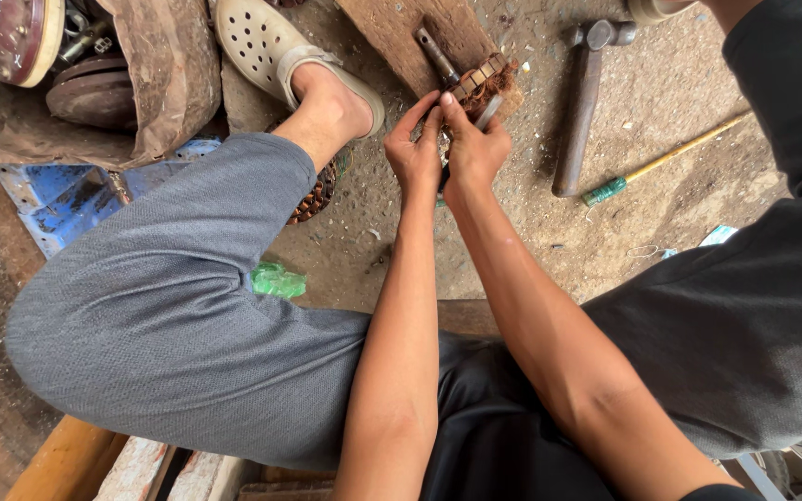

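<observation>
A hammer point(583, 102) with a dark wooden handle lies on the gritty floor point(512, 232); near it, to the right, rests a thin yellow stick with a green grip point(661, 165); a crumpled green wrapper point(278, 280) sits beside the grey trouser leg point(169, 306); a brown sack point(155, 74) holds rusty round metal parts point(90, 93); a blue crate point(71, 199) lies below it; a cream clog point(276, 46) covers the foot.

Gritty concrete floor point(679, 213) under flat, even daylight.
</observation>
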The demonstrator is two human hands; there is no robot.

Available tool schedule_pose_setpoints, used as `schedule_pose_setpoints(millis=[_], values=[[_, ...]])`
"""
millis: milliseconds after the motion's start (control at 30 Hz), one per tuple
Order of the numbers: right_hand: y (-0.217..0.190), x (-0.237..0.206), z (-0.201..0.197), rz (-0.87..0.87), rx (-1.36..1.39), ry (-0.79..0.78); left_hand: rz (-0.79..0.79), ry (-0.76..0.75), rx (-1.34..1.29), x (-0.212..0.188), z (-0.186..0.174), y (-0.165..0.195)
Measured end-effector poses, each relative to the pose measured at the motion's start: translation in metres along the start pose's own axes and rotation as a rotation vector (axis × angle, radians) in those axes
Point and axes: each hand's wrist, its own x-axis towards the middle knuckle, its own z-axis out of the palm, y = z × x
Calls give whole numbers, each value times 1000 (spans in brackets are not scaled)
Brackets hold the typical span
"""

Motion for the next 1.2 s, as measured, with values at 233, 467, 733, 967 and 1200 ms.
schedule_pose_setpoints(millis=[233, 467, 733, 967, 1200], values=[[-2, 3, 1, -66, -142, 28, 8, 0, -5, -1, 0, 0], [-3, -1, 7, -76, -233, 193, 6, -9, 19, 0, -1, -1], [-9, -3, 5, -75, -349, 203, 33, -41, -10, 1, -2, -1], [-17, 2, 4, -50, -513, 200, 22, -32, -26, -3, -1, 1], [-20, -1, -6, -32, -299, 90, 21, -43, -66, -2, -1, 5]])
